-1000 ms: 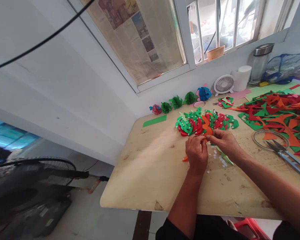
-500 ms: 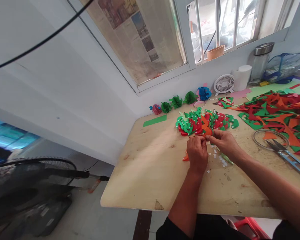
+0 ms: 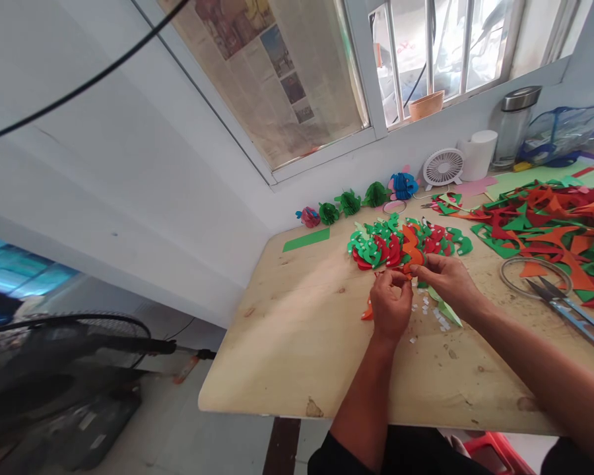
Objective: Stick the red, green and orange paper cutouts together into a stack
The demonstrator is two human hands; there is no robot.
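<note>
Above the wooden table, my left hand (image 3: 392,303) and my right hand (image 3: 448,282) meet with bent, pinching fingers. Between their fingertips is an orange paper cutout (image 3: 412,254) with a curved outline; my right thumb and fingers grip its lower end. My left fingertips touch the same lower edge, partly hiding it. Just behind lies a heap of red and green paper cutouts (image 3: 376,247), many with small white squares on them. Another orange cutout (image 3: 367,310) shows beside my left hand. Small white squares (image 3: 441,320) and a light green cutout (image 3: 448,309) lie under my right hand.
Scissors (image 3: 571,315) and a ring of tape (image 3: 509,280) lie at the right, before a large pile of paper scraps (image 3: 559,224). Folded paper figures (image 3: 349,201), a small white fan (image 3: 443,167) and a glass bottle (image 3: 515,128) line the wall. A green strip (image 3: 305,239) lies left.
My left fingers have loosened and drawn slightly apart from my right ones, showing more of the orange cutout. My right hand stays nearly in place.
</note>
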